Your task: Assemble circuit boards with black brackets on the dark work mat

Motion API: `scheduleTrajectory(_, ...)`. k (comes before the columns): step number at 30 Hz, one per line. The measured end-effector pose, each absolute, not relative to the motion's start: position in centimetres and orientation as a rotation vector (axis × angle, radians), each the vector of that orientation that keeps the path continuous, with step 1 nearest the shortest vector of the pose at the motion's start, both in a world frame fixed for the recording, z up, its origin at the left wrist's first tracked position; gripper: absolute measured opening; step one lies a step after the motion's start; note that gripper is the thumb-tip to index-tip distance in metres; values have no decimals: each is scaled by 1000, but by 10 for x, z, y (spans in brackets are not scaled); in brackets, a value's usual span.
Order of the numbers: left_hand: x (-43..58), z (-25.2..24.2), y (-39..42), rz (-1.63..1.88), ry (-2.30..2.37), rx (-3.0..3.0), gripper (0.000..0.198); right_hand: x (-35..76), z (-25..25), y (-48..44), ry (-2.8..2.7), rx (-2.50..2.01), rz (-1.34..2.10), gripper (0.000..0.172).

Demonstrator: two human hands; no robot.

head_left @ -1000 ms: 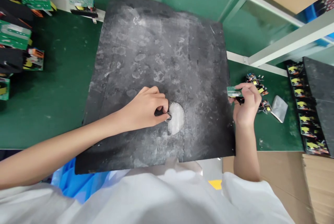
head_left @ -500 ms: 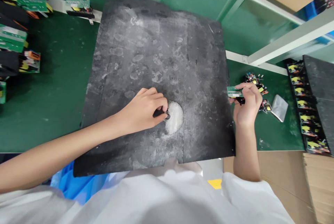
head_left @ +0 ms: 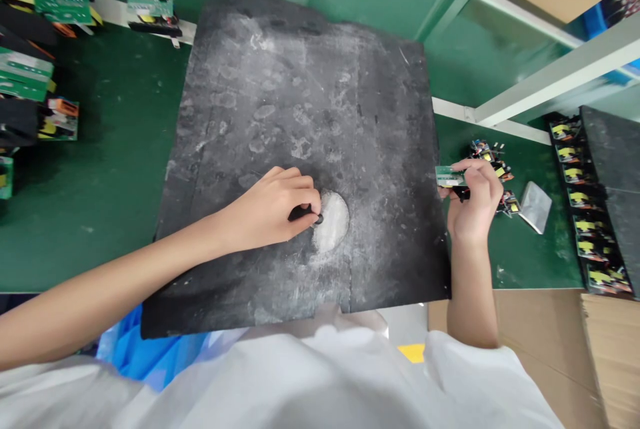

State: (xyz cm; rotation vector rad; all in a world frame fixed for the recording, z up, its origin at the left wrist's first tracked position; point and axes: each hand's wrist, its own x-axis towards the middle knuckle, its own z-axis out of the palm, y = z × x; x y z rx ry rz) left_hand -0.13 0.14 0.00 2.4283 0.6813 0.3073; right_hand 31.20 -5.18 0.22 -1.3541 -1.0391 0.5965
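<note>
A large black mat point(head_left: 310, 102), smeared with white residue, lies on the green bench. My left hand point(head_left: 273, 210) is closed in a pinch on a small dark part point(head_left: 305, 215), pressing it at the left edge of a round patch of white paste point(head_left: 333, 222) on the mat. My right hand point(head_left: 475, 199) rests at the mat's right edge, fingers closed on a small green circuit board point(head_left: 449, 177) with dark parts under it.
More small boards with yellow and orange parts point(head_left: 493, 162) and a silvery pouch point(head_left: 536, 205) lie right of my right hand. A black tray of boards point(head_left: 583, 215) stands at far right. Green boards point(head_left: 150, 5) and stacks point(head_left: 25, 75) sit at the left. A white shelf frame point(head_left: 525, 92) rises behind.
My left hand has shifted slightly left with the dark part against the paste, and the paste patch looks a little more smeared. My right hand has stayed still.
</note>
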Motion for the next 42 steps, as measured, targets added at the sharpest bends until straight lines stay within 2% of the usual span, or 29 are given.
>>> scheduleTrajectory(9,-5,4,8,230,466,2518,10,311,6,-52,-1028,-1347,596,15)
scheduleTrajectory(42,-5,4,9,319,500,2584,14,312,5,-53,-1045,-1319,584,11)
